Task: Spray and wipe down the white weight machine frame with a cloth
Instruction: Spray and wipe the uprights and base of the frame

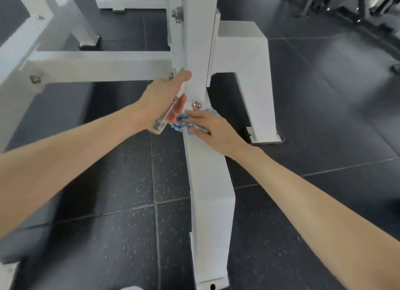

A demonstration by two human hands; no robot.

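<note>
The white weight machine frame (211,194) runs from the bottom centre up to a vertical post with bolts. My left hand (161,99) grips a small clear spray bottle (165,116), its nozzle end up against the post and my index finger on top. My right hand (208,125) lies flat, fingers straight, pressing a blue cloth (180,122) onto the floor beam just below a bolt (196,104). Most of the cloth is hidden under the hand.
Dark speckled rubber floor tiles (112,181) surround the frame. A white cross beam (97,67) extends left from the post, and a white foot bracket (249,73) stands to its right. Other gym equipment (346,6) sits at the top right.
</note>
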